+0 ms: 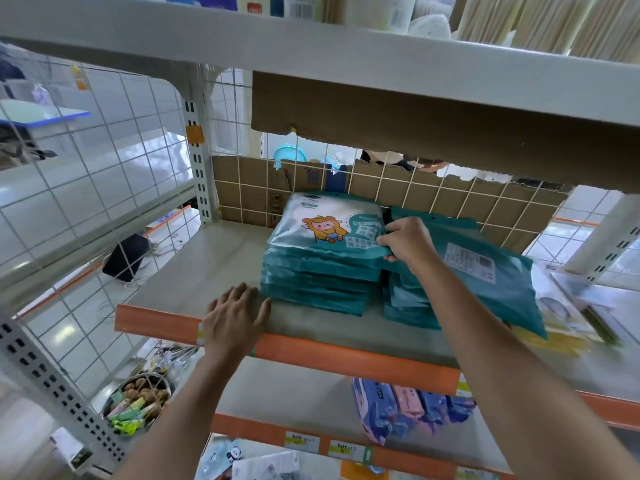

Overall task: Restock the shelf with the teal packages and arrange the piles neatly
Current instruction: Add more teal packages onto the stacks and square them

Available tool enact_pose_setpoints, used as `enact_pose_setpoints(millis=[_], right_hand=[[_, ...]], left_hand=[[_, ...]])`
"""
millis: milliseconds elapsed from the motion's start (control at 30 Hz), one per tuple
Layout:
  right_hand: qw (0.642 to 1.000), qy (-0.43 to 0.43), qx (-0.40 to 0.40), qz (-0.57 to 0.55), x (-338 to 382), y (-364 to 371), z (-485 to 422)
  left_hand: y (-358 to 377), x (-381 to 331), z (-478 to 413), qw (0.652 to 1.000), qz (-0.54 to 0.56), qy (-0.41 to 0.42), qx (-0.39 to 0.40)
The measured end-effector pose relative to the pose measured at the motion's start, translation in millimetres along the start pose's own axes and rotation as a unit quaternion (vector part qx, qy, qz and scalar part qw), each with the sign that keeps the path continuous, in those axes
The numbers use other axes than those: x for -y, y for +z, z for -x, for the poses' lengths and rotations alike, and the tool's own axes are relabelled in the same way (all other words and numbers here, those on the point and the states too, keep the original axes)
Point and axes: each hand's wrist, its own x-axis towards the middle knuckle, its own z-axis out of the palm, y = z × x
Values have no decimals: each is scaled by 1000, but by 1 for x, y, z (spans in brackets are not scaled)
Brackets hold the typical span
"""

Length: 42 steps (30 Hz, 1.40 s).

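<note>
Two piles of teal packages stand on the grey shelf (194,271). The left pile (318,282) is topped by a package with a cartoon figure (325,226) facing up. The right pile (481,268) leans, its top package lying back side up and slanting toward the front right. My right hand (405,242) pinches the right edge of the cartoon package, between the two piles. My left hand (235,317) rests flat on the shelf at its orange front edge, fingertips touching the lower left corner of the left pile.
Torn cardboard (415,126) hangs behind a wire grid at the shelf's back. A white upright post (197,150) bounds the left side. Pale packets (568,306) lie right of the piles. Below, a shelf holds blue and pink packs (405,410); a snack basket (138,403) hangs lower left.
</note>
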Motion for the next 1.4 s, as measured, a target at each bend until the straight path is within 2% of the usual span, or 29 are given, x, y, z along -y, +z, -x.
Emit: enact_pose_setpoints(millis=[300, 600, 700, 800, 933, 1067, 1133, 1300, 1400], right_hand=[[1000, 29, -12, 0, -2, 9, -7], [998, 15, -58, -20, -8, 14, -5], [998, 18, -49, -22, -8, 13, -7], [996, -29, -69, 47, -9, 10, -3], [969, -84, -117, 200, -11, -5, 6], [947, -123, -133, 266, -29, -35, 12], [952, -144, -121, 241, -44, -50, 13], [963, -189, -4, 191, -83, -76, 22], [956, -218, 4, 193, -96, -85, 29]], left_hand=[[0, 0, 0, 1000, 1, -6, 4], [-3, -2, 1, 1000, 4, -6, 7], [-4, -1, 2, 1000, 5, -2, 13], [-5, -2, 2, 1000, 2, -3, 15], [-6, -2, 2, 1000, 0, -1, 14], [-6, -1, 2, 1000, -1, 9, 8], [-7, -3, 4, 1000, 0, 18, 8], [-9, -7, 10, 999, -23, 37, 28], [-5, -13, 17, 997, -53, 32, 51]])
